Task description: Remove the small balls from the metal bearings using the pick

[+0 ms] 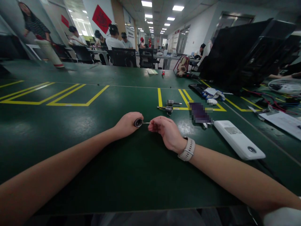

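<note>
The left hand (128, 124) is clamped on a small metal cylinder (138, 122) just above the desk (70, 131); the right hand (164, 130) pinches its thin pin (147, 122). This looks like the seating step, with the right hand just beside the cylinder; next calls for a straight, steady push along the pin's axis.

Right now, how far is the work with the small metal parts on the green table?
In hand: the left hand grips a small metal cylinder, and the right hand pinches a thin pin that points into its end. Whether the pin is seated cannot be told. Beyond the hands, two similar cylinders with pins lie by the yellow lines; whether they are finished or waiting is unclear.
</note>
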A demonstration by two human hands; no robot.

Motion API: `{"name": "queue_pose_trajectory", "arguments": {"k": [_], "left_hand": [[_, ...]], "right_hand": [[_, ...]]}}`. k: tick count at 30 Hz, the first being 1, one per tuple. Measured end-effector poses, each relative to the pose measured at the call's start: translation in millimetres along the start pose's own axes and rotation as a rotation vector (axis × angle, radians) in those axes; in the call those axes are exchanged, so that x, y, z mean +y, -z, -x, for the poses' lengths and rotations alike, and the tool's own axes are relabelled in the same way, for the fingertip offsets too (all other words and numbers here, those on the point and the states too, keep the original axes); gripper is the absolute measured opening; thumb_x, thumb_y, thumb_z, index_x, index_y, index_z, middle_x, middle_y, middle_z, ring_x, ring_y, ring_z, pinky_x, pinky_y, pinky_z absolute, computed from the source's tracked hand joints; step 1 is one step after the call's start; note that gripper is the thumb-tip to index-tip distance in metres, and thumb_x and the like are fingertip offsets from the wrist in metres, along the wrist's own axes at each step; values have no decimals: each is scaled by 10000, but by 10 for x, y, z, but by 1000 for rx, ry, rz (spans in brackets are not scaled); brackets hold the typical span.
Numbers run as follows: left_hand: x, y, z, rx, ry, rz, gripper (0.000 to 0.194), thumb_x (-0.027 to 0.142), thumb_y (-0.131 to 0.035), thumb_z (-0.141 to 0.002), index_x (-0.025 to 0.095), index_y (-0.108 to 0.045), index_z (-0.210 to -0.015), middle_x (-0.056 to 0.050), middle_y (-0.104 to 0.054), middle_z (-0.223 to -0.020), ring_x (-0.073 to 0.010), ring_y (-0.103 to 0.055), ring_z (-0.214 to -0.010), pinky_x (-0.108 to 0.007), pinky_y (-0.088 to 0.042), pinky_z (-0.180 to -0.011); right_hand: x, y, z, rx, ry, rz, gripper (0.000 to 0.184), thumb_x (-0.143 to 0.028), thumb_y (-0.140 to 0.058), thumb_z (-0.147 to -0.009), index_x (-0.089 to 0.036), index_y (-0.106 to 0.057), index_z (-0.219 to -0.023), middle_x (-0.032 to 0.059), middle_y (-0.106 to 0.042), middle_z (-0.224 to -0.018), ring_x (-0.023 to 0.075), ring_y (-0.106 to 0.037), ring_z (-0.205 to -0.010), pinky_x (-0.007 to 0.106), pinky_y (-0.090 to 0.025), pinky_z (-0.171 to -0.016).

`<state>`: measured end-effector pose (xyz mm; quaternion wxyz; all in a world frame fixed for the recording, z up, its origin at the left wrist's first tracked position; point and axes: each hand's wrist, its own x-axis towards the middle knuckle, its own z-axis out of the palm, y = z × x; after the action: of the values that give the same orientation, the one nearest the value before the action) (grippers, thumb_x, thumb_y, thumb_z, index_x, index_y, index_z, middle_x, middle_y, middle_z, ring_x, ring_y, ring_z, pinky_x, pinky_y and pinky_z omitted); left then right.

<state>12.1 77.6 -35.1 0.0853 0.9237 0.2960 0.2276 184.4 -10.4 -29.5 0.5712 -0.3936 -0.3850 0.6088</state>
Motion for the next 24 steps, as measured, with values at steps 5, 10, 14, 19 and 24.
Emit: {"name": "queue_pose_trajectory", "arguments": {"k": [5, 10, 14, 19, 24], "left_hand": [[-48, -38, -4, 65, 62, 10, 39, 160, -521, -742, 163, -523, -703, 5, -539, -668, -132, -511, -631, -245, -374, -572], [-56, -59, 30, 145, 55, 77, 106, 224, -535, -766, 165, -507, -682, 17, -524, -655, -112, -484, -599, -236, -372, -562], [-71, -66, 35, 184, 49, 141, 127, 248, -557, -763, 163, -505, -684, 25, -520, -650, -100, -465, -576, -228, -373, -552], [-66, -58, 28, 188, 76, 100, 129, 253, -551, -764, 163, -507, -683, 21, -519, -656, -108, -471, -590, -239, -373, -566], [-66, -50, 29, 169, 129, 61, 133, 270, -543, -772, 163, -516, -699, 16, -524, -670, -118, -486, -609, -247, -374, -570]], "right_hand": [[81, 9, 32, -42, 77, 66, 74, -240, -591, -759, -186, -636, -736, 12, -661, -747, 149, -602, -748, 331, -419, -753], [70, 37, 45, -73, 88, 33, 90, -234, -575, -778, -187, -637, -735, 19, -674, -762, 154, -606, -761, 336, -413, -761], [67, 57, 31, -80, 63, 4, 89, -234, -574, -780, -178, -638, -752, 22, -680, -755, 156, -611, -762, 330, -414, -752], [88, 51, 41, -95, 105, 57, 97, -239, -560, -804, -188, -640, -785, 16, -682, -804, 155, -611, -798, 325, -416, -763], [74, 28, 66, -89, 102, 65, 95, -241, -561, -802, -193, -639, -776, 17, -678, -797, 155, -610, -796, 323, -417, -759]]}}
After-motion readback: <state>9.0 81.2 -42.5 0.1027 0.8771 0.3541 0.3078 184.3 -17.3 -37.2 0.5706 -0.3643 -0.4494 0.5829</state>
